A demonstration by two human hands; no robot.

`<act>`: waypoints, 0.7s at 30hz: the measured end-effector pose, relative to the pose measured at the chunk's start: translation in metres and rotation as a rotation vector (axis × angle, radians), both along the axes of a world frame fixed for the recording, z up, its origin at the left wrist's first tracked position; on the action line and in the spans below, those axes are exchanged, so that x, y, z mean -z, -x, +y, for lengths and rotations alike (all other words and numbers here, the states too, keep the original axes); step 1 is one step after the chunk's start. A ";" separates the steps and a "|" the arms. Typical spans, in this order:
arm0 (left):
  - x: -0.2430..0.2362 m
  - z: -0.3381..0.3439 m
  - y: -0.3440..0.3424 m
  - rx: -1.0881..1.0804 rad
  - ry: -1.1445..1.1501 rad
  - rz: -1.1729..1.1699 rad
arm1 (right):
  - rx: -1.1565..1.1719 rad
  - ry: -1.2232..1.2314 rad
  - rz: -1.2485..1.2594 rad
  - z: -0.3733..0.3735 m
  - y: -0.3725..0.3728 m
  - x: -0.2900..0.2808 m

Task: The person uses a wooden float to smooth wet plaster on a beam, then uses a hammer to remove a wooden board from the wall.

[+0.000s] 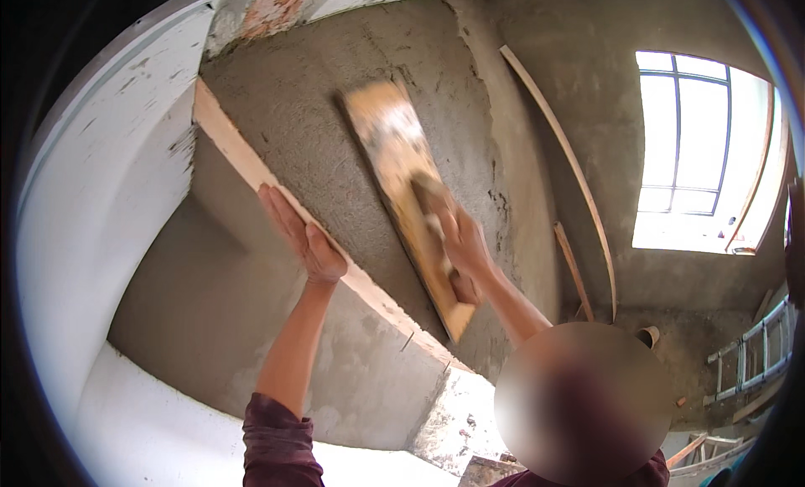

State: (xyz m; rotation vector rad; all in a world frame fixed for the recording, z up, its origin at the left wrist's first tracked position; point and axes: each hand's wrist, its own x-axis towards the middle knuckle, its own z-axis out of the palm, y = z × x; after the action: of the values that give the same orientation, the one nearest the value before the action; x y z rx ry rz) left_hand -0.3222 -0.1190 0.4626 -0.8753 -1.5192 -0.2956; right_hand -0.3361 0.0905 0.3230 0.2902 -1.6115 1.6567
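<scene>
My right hand [463, 245] is wrapped round the handle of a long wooden plastering float [390, 130]. The float's board lies over rough grey cement render [289, 84], and its outline is smeared by motion. To the left, my left hand [306, 242] rests flat against a long wooden batten [231, 139], fingers stretched out and pressed to it. This batten runs slantwise along the edge where the rough render meets a smoother grey surface [218, 260].
A barred window [681, 143] is at the right. A long thin wooden strip [570, 151] and a shorter one [573, 269] lean near it. Lower right are a metal ladder [746, 357], a small bucket [648, 336] and some timber [704, 449]. White wall [92, 202] fills the left.
</scene>
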 end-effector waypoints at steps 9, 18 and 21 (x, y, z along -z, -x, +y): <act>0.002 0.002 0.001 0.027 0.012 -0.005 | -0.117 -0.208 -0.057 -0.012 -0.046 -0.073; 0.002 0.000 0.006 0.115 0.006 -0.091 | -0.173 -0.044 -0.100 -0.001 -0.036 0.056; 0.000 -0.003 0.002 0.057 0.026 -0.086 | -0.213 -0.199 -0.117 0.003 -0.040 -0.003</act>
State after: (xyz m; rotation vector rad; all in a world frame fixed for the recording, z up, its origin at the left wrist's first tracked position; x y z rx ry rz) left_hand -0.3238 -0.1219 0.4628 -0.9375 -1.5825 -0.3600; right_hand -0.2959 0.0931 0.3261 0.4886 -1.8934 1.6982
